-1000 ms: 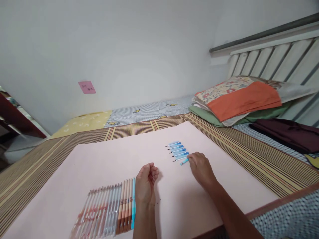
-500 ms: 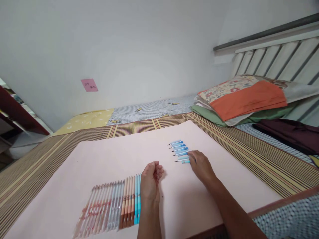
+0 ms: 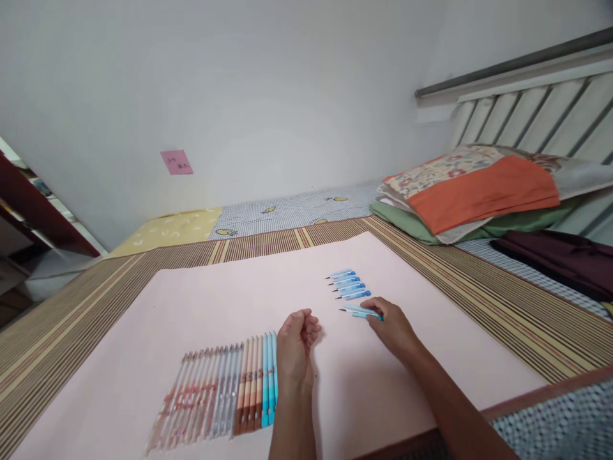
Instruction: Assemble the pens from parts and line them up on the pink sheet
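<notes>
My right hand (image 3: 390, 324) pinches a short light-blue pen (image 3: 368, 315) low over the pale pink sheet (image 3: 230, 297). Close against it lies a slim piece with a black tip (image 3: 343, 310); whether this is a separate pen I cannot tell. Just beyond, several short blue-and-white pens (image 3: 347, 280) with dark tips pointing left lie in a slanted row. My left hand (image 3: 297, 338) rests on the sheet, fingers curled in and nothing seen in them. Beside its wrist are turquoise pens (image 3: 269, 377), brown-and-peach pens (image 3: 249, 390) and clear pens with reddish marks (image 3: 191, 399), side by side.
A striped mat (image 3: 268, 243) lies under the sheet. Folded orange and floral bedding (image 3: 483, 191) is stacked at the right, near a dark maroon cloth (image 3: 555, 259) and a white slatted headboard (image 3: 527, 115). A pink note (image 3: 177, 162) is stuck to the wall.
My right hand has drawn slightly toward me and right, bringing the light-blue pen apart from the row. My left hand stays curled in the same place; the view has shifted a little.
</notes>
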Motion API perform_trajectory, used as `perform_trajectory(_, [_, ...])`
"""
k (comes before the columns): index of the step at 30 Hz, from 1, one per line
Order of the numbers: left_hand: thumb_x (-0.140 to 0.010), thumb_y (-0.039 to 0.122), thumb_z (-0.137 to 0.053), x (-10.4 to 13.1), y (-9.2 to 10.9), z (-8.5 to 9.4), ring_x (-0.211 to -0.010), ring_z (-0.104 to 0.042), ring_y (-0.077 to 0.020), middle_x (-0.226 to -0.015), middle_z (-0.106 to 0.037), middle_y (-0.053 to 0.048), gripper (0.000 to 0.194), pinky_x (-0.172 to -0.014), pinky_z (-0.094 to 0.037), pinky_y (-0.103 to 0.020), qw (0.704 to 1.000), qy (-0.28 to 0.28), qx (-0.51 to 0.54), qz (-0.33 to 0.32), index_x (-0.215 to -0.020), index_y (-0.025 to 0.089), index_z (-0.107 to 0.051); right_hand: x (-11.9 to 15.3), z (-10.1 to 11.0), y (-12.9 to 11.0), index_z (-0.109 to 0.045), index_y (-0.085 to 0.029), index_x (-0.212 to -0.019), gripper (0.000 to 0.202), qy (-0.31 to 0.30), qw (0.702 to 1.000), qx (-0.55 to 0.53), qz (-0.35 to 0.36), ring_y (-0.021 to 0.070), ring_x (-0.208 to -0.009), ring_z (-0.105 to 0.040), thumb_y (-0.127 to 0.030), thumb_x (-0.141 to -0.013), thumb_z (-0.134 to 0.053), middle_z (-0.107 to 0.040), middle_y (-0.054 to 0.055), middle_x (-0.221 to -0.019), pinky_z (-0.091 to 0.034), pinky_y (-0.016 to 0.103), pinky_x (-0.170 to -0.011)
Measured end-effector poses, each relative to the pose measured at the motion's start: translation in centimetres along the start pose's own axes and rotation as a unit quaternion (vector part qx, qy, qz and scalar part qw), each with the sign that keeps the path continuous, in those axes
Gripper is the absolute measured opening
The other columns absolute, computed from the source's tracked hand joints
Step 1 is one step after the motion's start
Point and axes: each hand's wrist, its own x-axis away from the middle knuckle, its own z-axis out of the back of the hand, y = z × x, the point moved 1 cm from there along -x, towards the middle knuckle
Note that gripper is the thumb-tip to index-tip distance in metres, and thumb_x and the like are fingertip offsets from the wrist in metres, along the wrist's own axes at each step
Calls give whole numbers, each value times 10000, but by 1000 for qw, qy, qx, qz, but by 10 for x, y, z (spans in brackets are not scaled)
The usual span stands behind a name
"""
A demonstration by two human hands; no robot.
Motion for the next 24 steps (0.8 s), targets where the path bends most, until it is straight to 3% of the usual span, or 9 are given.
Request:
perform_trajectory(9, [-599, 372, -847, 4, -12, -6, -572, -619, -109, -685, -697, -59, 385, -563, -477, -205, 999, -24, -7, 21, -827, 94, -709, 9, -2, -17, -697, -200, -884, 273, -36, 998, -53, 11, 213, -853, -662, -179, -684, -511, -723, 44, -904, -491, 319, -774])
perform_trajectory(18, [-612, 351, -873, 2, -29, -10, -540, -609, -107, -687, -691, -64, 373, -516, -468, -200, 999, -20, -30, 36, -823, 95, -703, 9, 0, -22, -718, -178, -889, 204, 43, 982, -180, -45, 209, -785, -646, -290, -743, -630, -725, 43, -832, -507, 323, -730])
perform_trajectory(20, [-613, 340, -892, 1, -32, -14, -529, -606, -104, -695, -694, -59, 387, -495, -460, -194, 998, -17, -29, 47, -851, 102, -701, 10, 0, -34, -722, -172, -913, 215, 9, 974, -223, -32, 207, -810, -656, -317, -767, -658, -733, 50, -865, -511, 323, -752])
perform_trajectory(24, [-655, 292, -900, 1, -35, -20, -521, -599, -94, -658, -666, -36, 331, -494, -476, -178, 997, -40, 3, 67, -834, 101, -697, 18, -3, -67, -736, -170, -906, 202, -132, 958, -253, 2, 209, -821, -674, -327, -791, -687, -746, 50, -861, -522, 319, -753])
